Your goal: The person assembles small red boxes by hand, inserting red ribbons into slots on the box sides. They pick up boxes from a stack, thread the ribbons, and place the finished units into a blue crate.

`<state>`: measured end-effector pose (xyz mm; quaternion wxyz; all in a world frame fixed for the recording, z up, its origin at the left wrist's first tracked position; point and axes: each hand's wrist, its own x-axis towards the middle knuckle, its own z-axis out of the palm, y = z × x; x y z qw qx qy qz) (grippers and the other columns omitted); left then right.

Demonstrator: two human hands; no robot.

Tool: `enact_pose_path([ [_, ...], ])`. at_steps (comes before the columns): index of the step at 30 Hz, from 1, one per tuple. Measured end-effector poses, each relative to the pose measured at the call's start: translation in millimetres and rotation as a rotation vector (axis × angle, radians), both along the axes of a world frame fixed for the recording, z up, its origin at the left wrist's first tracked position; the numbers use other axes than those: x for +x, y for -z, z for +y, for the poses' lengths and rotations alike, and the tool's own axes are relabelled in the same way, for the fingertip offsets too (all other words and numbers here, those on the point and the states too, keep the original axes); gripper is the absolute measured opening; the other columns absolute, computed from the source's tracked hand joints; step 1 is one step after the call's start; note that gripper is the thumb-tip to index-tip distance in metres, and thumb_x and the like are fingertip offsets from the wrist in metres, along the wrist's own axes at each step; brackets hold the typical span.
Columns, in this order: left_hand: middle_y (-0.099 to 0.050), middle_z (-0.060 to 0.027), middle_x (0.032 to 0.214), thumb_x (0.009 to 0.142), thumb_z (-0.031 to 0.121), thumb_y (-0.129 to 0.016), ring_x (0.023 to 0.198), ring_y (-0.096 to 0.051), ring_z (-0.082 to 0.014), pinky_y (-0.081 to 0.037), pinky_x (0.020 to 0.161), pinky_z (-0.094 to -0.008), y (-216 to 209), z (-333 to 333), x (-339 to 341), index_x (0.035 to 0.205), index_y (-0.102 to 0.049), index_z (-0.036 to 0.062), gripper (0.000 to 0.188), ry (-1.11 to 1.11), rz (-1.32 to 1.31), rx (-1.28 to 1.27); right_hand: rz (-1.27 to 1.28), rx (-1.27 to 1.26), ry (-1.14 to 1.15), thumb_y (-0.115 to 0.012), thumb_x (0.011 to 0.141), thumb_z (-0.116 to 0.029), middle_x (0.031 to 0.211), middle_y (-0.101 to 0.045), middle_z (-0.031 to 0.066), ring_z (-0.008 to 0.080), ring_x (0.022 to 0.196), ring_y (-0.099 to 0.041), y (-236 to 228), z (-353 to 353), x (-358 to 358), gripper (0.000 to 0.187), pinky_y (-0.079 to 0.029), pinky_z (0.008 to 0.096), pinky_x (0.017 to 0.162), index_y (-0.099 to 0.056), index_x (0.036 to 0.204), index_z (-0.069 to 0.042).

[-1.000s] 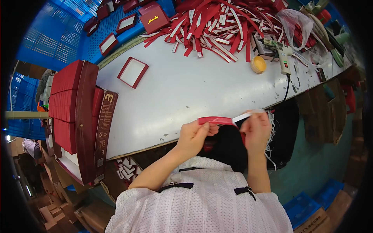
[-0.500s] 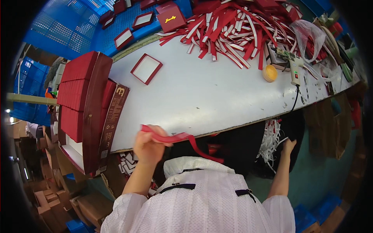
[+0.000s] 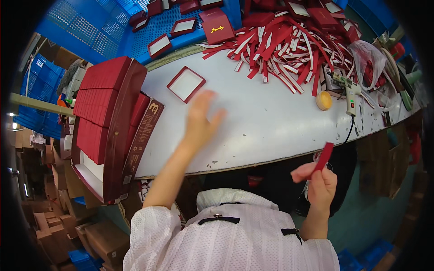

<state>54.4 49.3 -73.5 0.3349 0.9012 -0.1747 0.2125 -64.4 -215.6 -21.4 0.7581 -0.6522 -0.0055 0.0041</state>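
Observation:
My left hand (image 3: pixel 201 124) is over the white table, fingers spread and holding nothing, its outline slightly blurred. Just beyond its fingertips lies a shallow box part (image 3: pixel 186 84), red-rimmed with a white inside. At the table's front edge on the right, my right hand (image 3: pixel 319 183) pinches a red ribbon strip (image 3: pixel 323 156); its upper end sticks up above the fingers. The strip's lower part is hidden by the hand.
A heap of red and white ribbon strips (image 3: pixel 289 49) covers the table's back right. A heat gun (image 3: pixel 351 97) and a round yellow tub (image 3: pixel 323 100) stand before it. At left, a carton (image 3: pixel 118 131) holds red boxes. A blue crate (image 3: pixel 199 36) with box parts is behind.
The red ribbon has passed from my left hand to my right. My left hand has opened and reached forward toward the box part; my right hand has risen from beside the white strips.

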Motion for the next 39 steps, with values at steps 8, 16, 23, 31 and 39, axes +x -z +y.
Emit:
enact_pose_path([
  [8,-0.055,-0.0145,0.093,0.083,0.015,-0.045,0.083,-0.054,-0.0253,-0.043,0.076,-0.037,11.2,32.3,17.7,0.096,-0.046,-0.0014,0.021,0.054,0.506,-1.052,0.314,0.196,-0.299,-0.036,0.086,-0.012,0.065,-0.056,0.0093,0.0103,0.049,-0.051,13.3,20.6,8.9,0.027,-0.042,0.0206,0.048,-0.054,0.079,0.006],
  [16,-0.052,-0.0131,0.104,0.088,0.024,-0.035,0.096,-0.052,-0.0237,-0.042,0.084,-0.04,-28.2,-41.4,-48.5,0.104,-0.045,0.0006,0.03,0.419,0.997,-1.773,0.097,0.117,0.087,-0.055,0.077,-0.009,0.067,-0.056,0.0043,0.0063,0.052,-0.05,7.2,40.9,53.6,0.01,-0.04,0.0175,0.047,-0.052,0.079,0.001],
  [23,-0.049,-0.0103,0.109,0.078,0.009,-0.051,0.1,-0.048,-0.0194,-0.038,0.087,-0.0349,-31.9,-47.2,-66.8,0.116,-0.038,0.0021,0.04,0.669,0.968,-1.532,0.191,0.006,-0.065,-0.058,0.071,-0.004,0.062,-0.052,-0.0004,0.0046,0.053,-0.046,13.4,24.5,69.7,0.008,-0.037,0.017,0.048,-0.051,0.073,-0.002],
  [31,-0.053,-0.0074,0.096,0.075,-0.003,-0.052,0.085,-0.052,-0.0122,-0.043,0.076,-0.0275,-21.4,-78.7,-63.8,0.104,-0.043,0.0028,0.031,0.388,0.64,-1.42,-0.239,-0.3,-0.119,-0.05,0.076,-0.01,0.062,-0.05,0.0064,0.0165,0.056,-0.047,-5.4,35.4,36.4,0.014,-0.037,0.0259,0.052,-0.053,0.068,0.0],
  [39,-0.05,-0.0083,0.098,0.074,-0.008,-0.041,0.089,-0.049,-0.0131,-0.04,0.079,-0.0283,-30.8,-87.3,-71.1,0.107,-0.037,-0.0001,0.034,0.537,0.64,-1.346,-0.396,-0.569,-0.129,-0.055,0.071,-0.007,0.057,-0.042,0.0064,0.0213,0.054,-0.039,-9.2,34.0,35.9,0.02,-0.03,0.0314,0.051,-0.047,0.054,-0.002],
])
